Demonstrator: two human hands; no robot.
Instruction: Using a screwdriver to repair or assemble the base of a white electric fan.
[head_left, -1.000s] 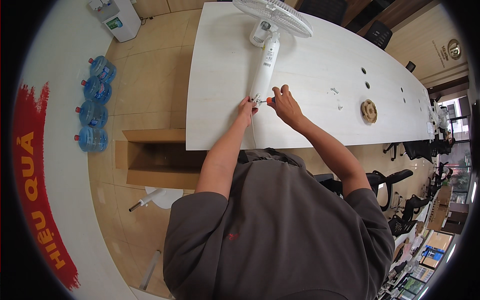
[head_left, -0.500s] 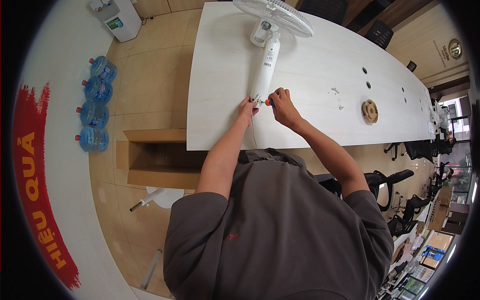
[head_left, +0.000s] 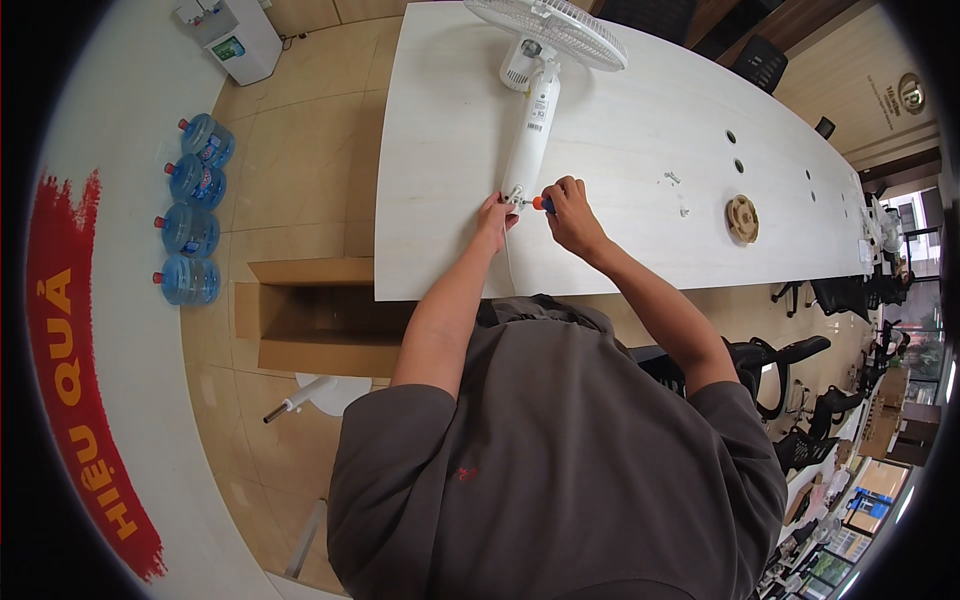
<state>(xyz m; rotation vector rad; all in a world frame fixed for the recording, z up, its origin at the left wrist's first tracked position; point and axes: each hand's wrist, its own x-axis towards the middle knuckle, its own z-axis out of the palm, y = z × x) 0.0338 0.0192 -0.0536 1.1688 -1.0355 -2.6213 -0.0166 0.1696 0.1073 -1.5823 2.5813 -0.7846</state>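
A white fan (head_left: 545, 30) lies on the white table (head_left: 430, 150), its tube (head_left: 532, 140) pointing toward me. My left hand (head_left: 495, 220) is closed around the tube's near end, where a thin white cord hangs down. My right hand (head_left: 567, 210) is closed on an orange and dark screwdriver (head_left: 543, 203), held sideways with its tip at the fitting on that end. Small pale parts (head_left: 672, 177) and a round tan piece (head_left: 742, 218) lie to the right on the table.
An open cardboard box (head_left: 320, 330) is below the table's near left corner, beside a white stand piece (head_left: 340, 395). Water jugs (head_left: 190, 280) line the left wall, near a dispenser (head_left: 240, 45). Black office chairs (head_left: 830, 410) are at the right, and more (head_left: 760, 65) are behind the table.
My right hand's fingers and wrist shift slightly on the screwdriver, which stays at the tube's fitting. My left hand stays on the tube. The view shifts very slightly.
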